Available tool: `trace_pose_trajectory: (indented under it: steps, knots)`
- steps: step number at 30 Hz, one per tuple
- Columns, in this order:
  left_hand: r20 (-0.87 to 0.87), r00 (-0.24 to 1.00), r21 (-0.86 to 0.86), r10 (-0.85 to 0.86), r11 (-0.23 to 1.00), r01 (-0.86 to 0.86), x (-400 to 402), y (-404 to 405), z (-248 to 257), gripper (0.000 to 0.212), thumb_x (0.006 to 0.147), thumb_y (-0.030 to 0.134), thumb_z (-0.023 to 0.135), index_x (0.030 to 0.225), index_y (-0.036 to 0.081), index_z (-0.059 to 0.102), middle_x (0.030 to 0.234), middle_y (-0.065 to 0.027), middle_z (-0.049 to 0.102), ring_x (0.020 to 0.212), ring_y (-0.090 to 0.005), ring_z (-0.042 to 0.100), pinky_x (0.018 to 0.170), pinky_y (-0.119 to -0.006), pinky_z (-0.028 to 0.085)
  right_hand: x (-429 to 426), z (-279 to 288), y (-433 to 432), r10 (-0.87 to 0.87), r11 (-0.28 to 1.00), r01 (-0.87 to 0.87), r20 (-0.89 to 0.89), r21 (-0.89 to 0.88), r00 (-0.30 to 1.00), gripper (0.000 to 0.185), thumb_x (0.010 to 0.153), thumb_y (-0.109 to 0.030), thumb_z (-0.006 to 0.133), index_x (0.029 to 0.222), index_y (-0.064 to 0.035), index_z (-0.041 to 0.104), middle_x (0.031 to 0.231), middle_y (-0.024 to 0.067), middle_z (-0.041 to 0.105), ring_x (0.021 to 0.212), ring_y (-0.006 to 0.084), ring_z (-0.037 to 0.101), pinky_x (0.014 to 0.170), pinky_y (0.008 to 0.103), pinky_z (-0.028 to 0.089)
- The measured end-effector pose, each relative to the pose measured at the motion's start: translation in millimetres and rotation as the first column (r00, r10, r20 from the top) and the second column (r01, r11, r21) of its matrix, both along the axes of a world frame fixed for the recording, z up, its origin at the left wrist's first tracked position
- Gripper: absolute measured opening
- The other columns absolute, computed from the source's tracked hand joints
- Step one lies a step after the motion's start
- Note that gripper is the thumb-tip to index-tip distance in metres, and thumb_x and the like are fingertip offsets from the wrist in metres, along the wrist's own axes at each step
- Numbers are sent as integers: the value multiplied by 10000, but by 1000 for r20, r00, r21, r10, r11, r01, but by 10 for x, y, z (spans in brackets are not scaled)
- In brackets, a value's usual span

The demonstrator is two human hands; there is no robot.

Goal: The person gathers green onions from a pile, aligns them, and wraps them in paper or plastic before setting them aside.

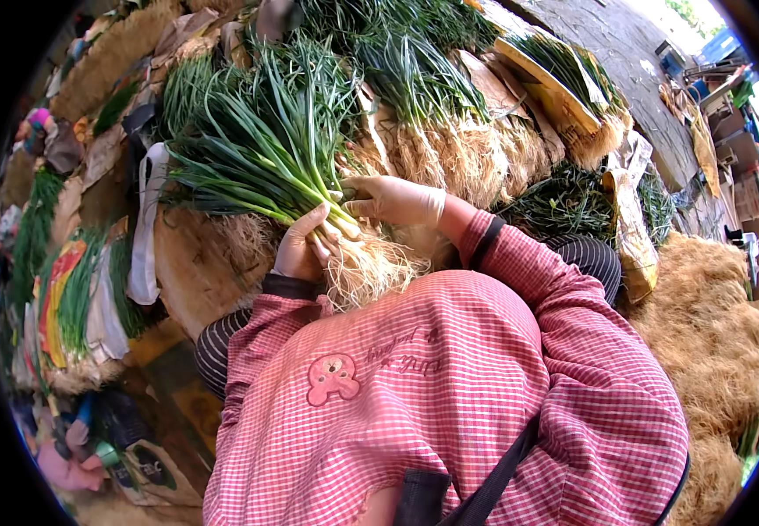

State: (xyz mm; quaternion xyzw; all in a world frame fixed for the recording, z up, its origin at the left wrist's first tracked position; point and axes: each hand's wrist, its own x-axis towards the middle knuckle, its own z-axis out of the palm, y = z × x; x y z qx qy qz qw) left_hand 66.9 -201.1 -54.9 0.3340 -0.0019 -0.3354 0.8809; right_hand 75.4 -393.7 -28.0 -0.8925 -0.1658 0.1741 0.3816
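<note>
A bunch of green leafy plants, like leeks or scallions, with pale stem bases and long stringy roots, lies across my hands in front of my chest. My left hand, in a thin whitish glove, is closed around the pale stems from the left, thumb on top. My right hand, gloved alike, touches the stems from the right just above the roots; its fingertips are partly hidden by the stems, and whether it grips any cannot be told.
Bundles of the same plants lie beyond my hands, roots towards me. A yellow-edged wrapped bundle is at upper right. A large mass of roots lies at right. Wrapped bundles and other people, one in pink, are at left.
</note>
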Motion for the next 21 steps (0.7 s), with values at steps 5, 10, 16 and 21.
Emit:
trace_pose_trajectory:
  steps: [5,10,16,21]
  knots:
    - [-5,997,57,-79,995,80,0,6,93,277,853,163,505,1046,-35,496,680,-166,591,476,-120,523,437,-186,440,-119,152,47,81,915,9,206,-404,975,282,841,-177,541,1106,-81,554,889,133,648,739,261,630,727,360,514]
    - [-130,991,57,28,998,-20,-57,-75,174,255,835,134,520,1030,-30,514,756,-172,622,450,-118,522,399,-166,425,269,-25,-270,-433,892,385,205,235,878,198,872,-131,502,1037,-54,581,851,73,648,675,135,609,626,251,517]
    - [-108,992,58,-69,995,76,7,-7,-85,248,846,149,514,1009,-37,518,770,-181,623,446,-125,529,360,-141,374,373,-292,177,-369,584,581,-453,566,812,233,837,-183,607,953,15,568,721,45,589,621,101,566,570,226,486]
    - [-127,992,31,-19,999,24,-33,-58,-2,201,843,148,534,978,-1,527,707,-131,589,468,-99,503,424,-179,432,309,-275,320,-486,415,687,-493,596,722,153,829,-138,594,909,-9,572,650,52,556,536,115,515,485,258,436]
